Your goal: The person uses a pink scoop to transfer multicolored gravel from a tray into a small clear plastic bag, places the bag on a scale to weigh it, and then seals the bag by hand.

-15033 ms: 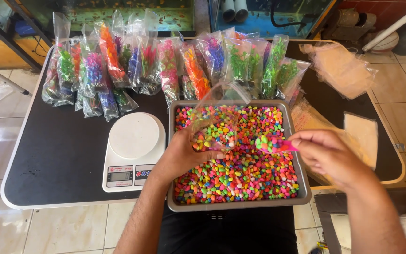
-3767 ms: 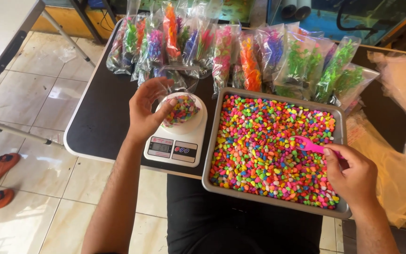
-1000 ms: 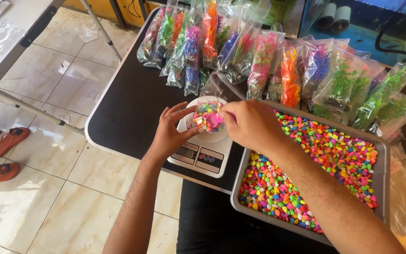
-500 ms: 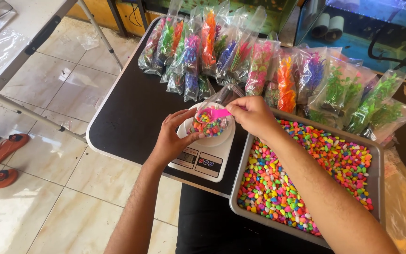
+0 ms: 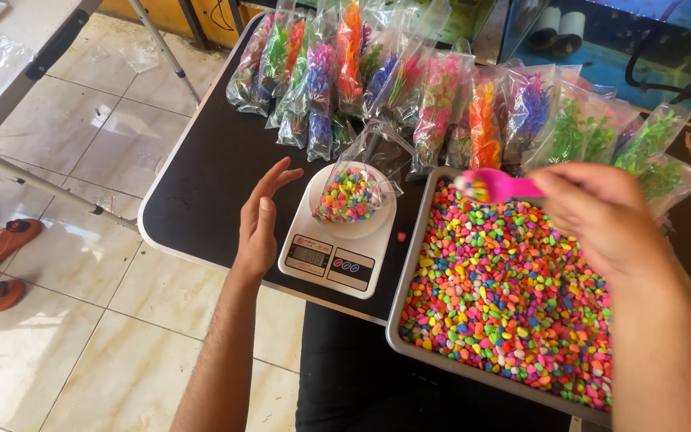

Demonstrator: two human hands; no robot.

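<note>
**Bag of pebbles on the scale, scoop lifted above the tray**

Behind the white kitchen scale (image 5: 337, 250), a row of clear packets with plastic aquarium plants (image 5: 409, 88) lies on the black table (image 5: 201, 192). Right of the scale stands a metal tray of coloured pebbles (image 5: 513, 296). The left hand (image 5: 261, 220) is open, fingers spread, just left of the scale and touching nothing. The right hand (image 5: 597, 212) grips a pink scoop (image 5: 493, 186) above the tray. The small clear bag of pebbles (image 5: 351, 190) sits on the scale, between both hands.

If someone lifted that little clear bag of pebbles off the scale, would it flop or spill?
The bag looks thin and crinkly, so it would probably sag. Its top stands open, so tipping it may spill pebbles. Packed with stones, it is likely heavy for its size.
</note>
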